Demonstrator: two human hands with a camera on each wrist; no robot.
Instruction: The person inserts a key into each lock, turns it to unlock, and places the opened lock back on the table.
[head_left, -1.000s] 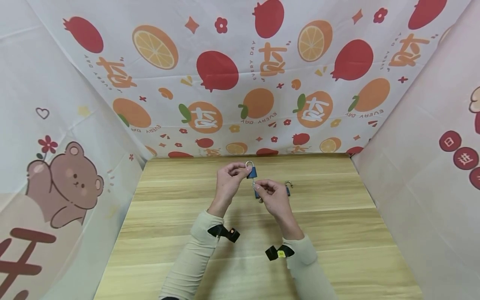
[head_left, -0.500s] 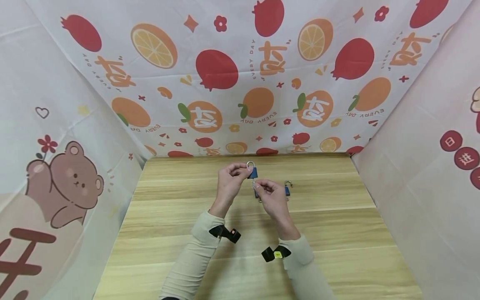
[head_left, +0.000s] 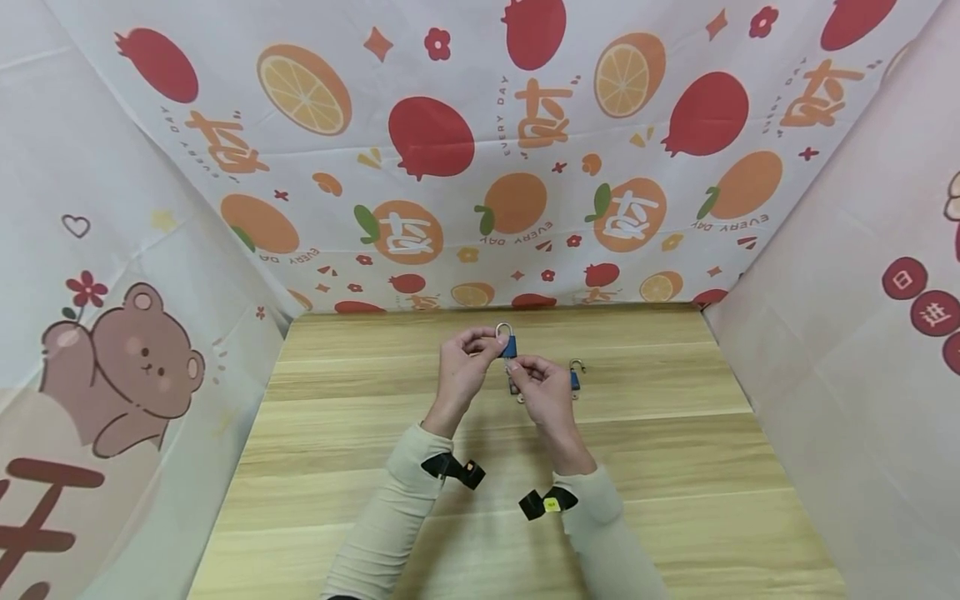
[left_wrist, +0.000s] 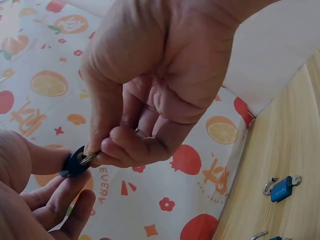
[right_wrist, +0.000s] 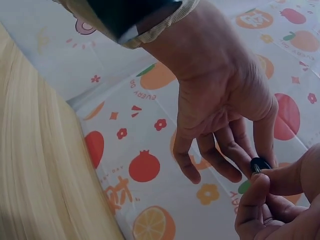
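My left hand (head_left: 461,371) holds up a small blue padlock (head_left: 510,348) between thumb and fingers, its silver shackle pointing away from me. Just below the lock body, the right hand (head_left: 546,400) pinches a small silver key (left_wrist: 87,160) at the keyhole end. Its head is mostly covered by the fingertips. In the left wrist view, the thumb and fingers holding the padlock meet those on the key. The right wrist view shows only a dark edge of the lock between both hands.
On the wooden table (head_left: 360,467) lies a blue padlock (left_wrist: 282,190) with its shackle swung open and a key at its base. Another blue padlock (head_left: 513,388) is partly hidden behind the right hand. Printed cloth walls (head_left: 337,183) enclose the table at the back and sides.
The left hand and padlock have shifted slightly right, while the right hand and wrist have edged left, bringing the hands a little closer. Both grips stay the same.
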